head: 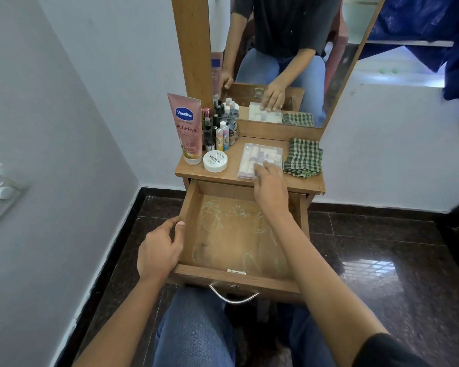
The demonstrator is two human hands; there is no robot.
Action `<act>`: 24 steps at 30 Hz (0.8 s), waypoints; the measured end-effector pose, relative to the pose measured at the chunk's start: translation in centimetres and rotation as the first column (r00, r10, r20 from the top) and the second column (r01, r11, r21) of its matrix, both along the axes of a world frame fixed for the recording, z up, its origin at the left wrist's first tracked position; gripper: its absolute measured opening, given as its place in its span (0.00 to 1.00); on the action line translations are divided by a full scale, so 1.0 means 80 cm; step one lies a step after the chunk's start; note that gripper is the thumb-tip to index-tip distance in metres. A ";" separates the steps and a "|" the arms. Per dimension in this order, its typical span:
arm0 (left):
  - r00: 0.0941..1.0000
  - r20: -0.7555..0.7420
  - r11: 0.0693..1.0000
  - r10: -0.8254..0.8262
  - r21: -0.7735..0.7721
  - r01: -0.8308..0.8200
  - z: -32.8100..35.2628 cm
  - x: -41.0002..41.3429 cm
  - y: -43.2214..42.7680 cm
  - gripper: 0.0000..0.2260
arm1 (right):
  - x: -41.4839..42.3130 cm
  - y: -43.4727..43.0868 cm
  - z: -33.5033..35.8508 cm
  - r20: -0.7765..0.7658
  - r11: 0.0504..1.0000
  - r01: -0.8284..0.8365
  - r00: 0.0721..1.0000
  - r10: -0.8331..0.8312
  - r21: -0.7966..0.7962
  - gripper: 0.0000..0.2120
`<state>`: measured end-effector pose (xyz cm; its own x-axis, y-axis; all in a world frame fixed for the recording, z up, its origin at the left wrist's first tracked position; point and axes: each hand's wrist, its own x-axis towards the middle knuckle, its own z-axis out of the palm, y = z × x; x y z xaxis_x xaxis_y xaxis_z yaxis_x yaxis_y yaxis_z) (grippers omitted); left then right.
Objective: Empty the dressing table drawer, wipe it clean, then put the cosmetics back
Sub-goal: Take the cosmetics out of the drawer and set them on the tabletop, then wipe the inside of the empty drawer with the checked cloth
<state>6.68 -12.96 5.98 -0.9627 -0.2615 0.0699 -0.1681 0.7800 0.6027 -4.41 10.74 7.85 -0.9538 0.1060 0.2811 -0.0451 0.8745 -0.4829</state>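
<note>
The wooden drawer (239, 276) is pulled out and holds nothing; pale scribble marks cover its floor. My left hand (159, 250) grips the drawer's left wall. My right hand (270, 186) reaches over the drawer to the tabletop, fingertips resting on a clear plastic box (257, 154) of small cosmetics. A folded green checked cloth (304, 158) lies to the right of that box. At the left of the tabletop stand a pink Vaseline tube (186, 128), a white round jar (215, 161) and a cluster of small bottles (220, 128).
The dressing table's top (313, 185) is narrow, with a mirror (284, 49) behind it. A grey wall with a switch (3, 192) stands close on the left. Dark glossy floor tiles (382, 260) surround the table. My knees sit under the drawer handle (233, 296).
</note>
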 end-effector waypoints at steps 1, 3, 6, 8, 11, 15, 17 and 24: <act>1.000 0.000 1.000 0.003 -0.002 -0.003 0.000 0.000 0.000 0.16 | -0.007 0.001 -0.001 0.000 1.000 -0.007 1.000 0.007 0.009 0.18; 1.000 0.004 1.000 0.006 -0.004 -0.006 0.000 -0.001 0.000 0.16 | -0.018 0.003 0.001 -0.004 1.000 -0.018 1.000 0.018 0.004 0.18; 1.000 0.015 1.000 0.003 0.003 -0.003 -0.001 -0.001 -0.001 0.16 | -0.033 0.005 0.007 0.002 0.999 -0.026 1.000 0.026 -0.022 0.18; 1.000 0.023 1.000 0.007 0.006 -0.008 -0.001 -0.001 0.000 0.16 | -0.041 0.007 0.011 0.018 0.999 -0.040 0.999 0.041 -0.029 0.17; 1.000 0.025 1.000 0.018 0.005 -0.018 -0.001 -0.001 -0.001 0.16 | -0.049 0.009 0.013 0.001 0.998 -0.057 0.998 0.057 -0.004 0.13; 1.000 0.012 1.000 0.006 0.003 -0.006 -0.002 0.000 0.000 0.16 | -0.052 0.014 0.016 0.034 0.996 -0.090 0.995 0.090 0.008 0.11; 1.000 0.013 1.000 0.007 -0.004 -0.007 -0.002 0.000 0.001 0.16 | -0.046 0.017 0.019 0.035 0.992 -0.126 0.991 0.126 -0.005 0.13; 1.000 0.016 1.000 0.007 -0.020 -0.006 -0.008 -0.002 -0.003 0.17 | -0.027 0.076 0.023 -0.158 0.989 0.145 0.976 -0.149 -0.038 0.15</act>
